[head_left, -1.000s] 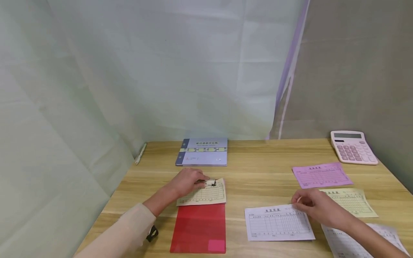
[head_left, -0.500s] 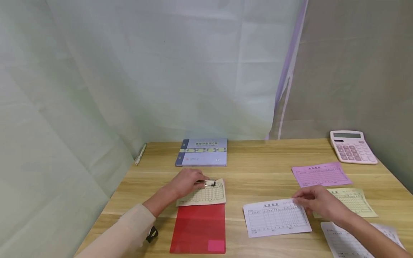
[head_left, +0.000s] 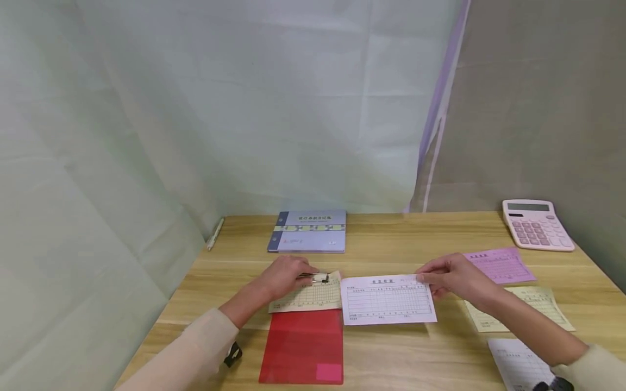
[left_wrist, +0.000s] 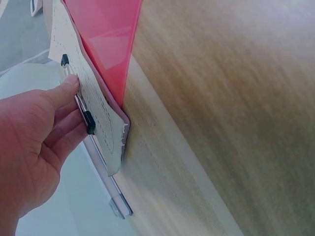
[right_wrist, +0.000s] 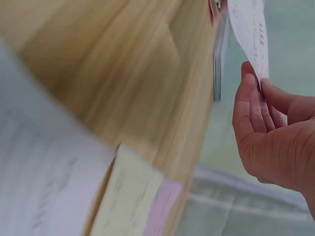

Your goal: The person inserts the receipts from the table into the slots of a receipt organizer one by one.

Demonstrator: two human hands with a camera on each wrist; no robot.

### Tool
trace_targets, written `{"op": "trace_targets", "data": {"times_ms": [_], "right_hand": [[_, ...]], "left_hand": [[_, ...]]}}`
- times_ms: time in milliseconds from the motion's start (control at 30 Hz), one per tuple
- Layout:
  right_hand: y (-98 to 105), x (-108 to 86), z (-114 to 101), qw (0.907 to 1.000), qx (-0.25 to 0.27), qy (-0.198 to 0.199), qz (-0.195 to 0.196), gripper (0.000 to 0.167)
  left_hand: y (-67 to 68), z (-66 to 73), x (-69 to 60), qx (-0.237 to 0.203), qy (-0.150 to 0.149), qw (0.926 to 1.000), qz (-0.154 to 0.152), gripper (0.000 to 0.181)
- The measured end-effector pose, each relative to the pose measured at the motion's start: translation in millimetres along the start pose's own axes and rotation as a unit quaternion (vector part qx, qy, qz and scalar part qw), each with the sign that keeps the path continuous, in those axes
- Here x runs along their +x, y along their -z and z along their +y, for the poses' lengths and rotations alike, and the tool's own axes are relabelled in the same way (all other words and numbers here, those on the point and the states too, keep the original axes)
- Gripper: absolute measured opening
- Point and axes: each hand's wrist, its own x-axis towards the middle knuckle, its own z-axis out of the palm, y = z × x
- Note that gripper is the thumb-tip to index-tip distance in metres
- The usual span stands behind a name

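Observation:
A red clipboard (head_left: pixel 303 342) lies on the table, with cream printed forms (head_left: pixel 313 294) at its top under a metal clip (left_wrist: pixel 87 118). My left hand (head_left: pixel 282 276) pinches that clip, the thumb (left_wrist: pixel 69 86) on top and the fingers behind it. The forms' edges bend slightly up in the left wrist view. My right hand (head_left: pixel 462 278) pinches a white printed form (head_left: pixel 388 307) by its upper right corner, between thumb and fingers. This form is lifted off the table, its left edge close beside the cream forms. Whether it is one sheet or more, I cannot tell.
Pink (head_left: pixel 504 266), yellow (head_left: pixel 530 307) and white (head_left: pixel 518 361) forms lie at the right, partly behind the right arm. A calculator (head_left: pixel 538 228) stands at the back right. A blue account book (head_left: pixel 308 233) lies behind the clipboard, and a pen (head_left: pixel 215 233) at the left edge.
My right hand has lifted the white form off the table and carried it left and away from me, up to the clipboard. The left hand stays on the clip.

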Motion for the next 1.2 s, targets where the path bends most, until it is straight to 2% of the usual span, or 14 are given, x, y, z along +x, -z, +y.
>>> {"op": "trace_targets", "data": {"times_ms": [233,500,633,867,1033,1200], "right_hand": [[-45.9,35.7,-11.9,0.9996,0.010,0.019,-0.016,0.017],[-101.8,72.4,-23.1,0.9995,-0.010,0.021,-0.023,0.006],[-122.4,86.6,-28.1,0.9992,0.002,0.015,-0.037,0.005],[-142.2,103.6,-33.5,0.9998,0.004,-0.015,-0.008,0.005],[-149.4,108.3,-29.0,0.9997,-0.017,-0.015,0.004,0.009],[-153.6,108.0,-28.7,0.9991,-0.042,-0.002,0.004,0.012]], "left_hand": [[-0.2,1.0,0.3,-0.006,0.007,1.0000,-0.004,0.031],[1.5,2.4,0.6,-0.007,0.016,0.9998,-0.011,0.031],[2.1,2.9,0.9,-0.006,0.016,0.9998,-0.013,0.030],[4.4,3.8,3.6,-0.004,0.016,0.9997,-0.017,0.028],[3.7,4.0,2.8,0.004,0.016,0.9997,-0.016,0.029],[2.7,7.9,-0.3,0.068,-0.011,0.9975,-0.018,0.030]]}}
